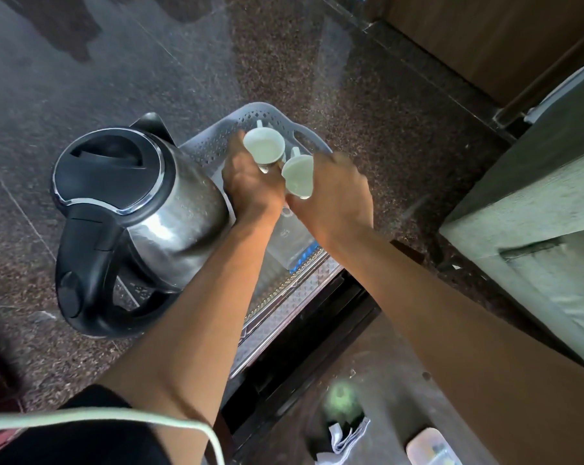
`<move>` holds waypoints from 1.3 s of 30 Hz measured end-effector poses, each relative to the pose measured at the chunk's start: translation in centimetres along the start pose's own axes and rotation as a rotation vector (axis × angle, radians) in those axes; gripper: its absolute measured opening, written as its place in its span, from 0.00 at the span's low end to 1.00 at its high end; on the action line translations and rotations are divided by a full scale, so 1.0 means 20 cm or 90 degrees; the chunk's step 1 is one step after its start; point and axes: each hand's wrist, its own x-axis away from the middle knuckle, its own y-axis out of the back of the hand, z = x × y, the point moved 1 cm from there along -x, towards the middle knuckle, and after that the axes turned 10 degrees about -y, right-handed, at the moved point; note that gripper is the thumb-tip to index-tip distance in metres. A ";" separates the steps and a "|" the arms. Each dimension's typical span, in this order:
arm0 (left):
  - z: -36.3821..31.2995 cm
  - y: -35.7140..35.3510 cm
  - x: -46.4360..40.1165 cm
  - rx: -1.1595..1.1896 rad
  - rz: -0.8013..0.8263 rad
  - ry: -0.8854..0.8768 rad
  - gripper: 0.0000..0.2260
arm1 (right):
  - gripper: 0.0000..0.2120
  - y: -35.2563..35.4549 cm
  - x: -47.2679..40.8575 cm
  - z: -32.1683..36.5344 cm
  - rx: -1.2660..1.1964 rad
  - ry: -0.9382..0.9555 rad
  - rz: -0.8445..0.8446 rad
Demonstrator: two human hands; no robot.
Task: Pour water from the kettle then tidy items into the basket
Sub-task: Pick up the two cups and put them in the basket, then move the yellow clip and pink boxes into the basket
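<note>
A dark speckled stone counter (368, 82) fills most of the view. On it, at the left, stands a steel kettle (139, 209) with a black lid and black handle, upright on its base, just beside the left wall of a grey perforated plastic basket (216, 135) that sits at the counter's near edge. Inside the basket lies a clear plastic packet (292, 245) with a blue strip, below the wrists. Both arms reach over the basket. The left hand (252, 182) grips a pale cup (263, 145), fingers curled round its side, mouth facing up towards the camera, over the basket's far end. The right hand (337, 196) grips a second pale cup (299, 176), tilted, just beside the first and nearly touching it. Whether either cup rests on the basket floor cannot be told.
</note>
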 end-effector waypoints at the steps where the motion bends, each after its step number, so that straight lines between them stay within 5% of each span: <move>1: 0.00 0.00 0.00 0.003 0.005 0.004 0.26 | 0.31 0.00 0.00 0.01 0.001 -0.001 -0.004; 11: -0.01 0.05 0.06 0.093 0.108 0.044 0.40 | 0.35 -0.01 0.02 0.03 0.001 0.023 0.031; 18: -0.14 0.19 0.20 0.190 0.027 -0.155 0.40 | 0.30 0.22 0.13 -0.13 -0.119 0.018 0.009; 24: -0.37 0.27 0.57 0.321 0.108 -0.241 0.31 | 0.32 0.47 0.42 -0.41 -0.245 -0.009 -0.019; 29: -0.42 0.25 1.03 0.355 0.216 -0.253 0.26 | 0.29 0.65 0.84 -0.87 -0.261 -0.067 -0.074; 39: -0.67 0.17 2.04 0.366 0.614 -0.290 0.18 | 0.20 0.92 1.73 -1.76 -0.216 -0.331 -0.170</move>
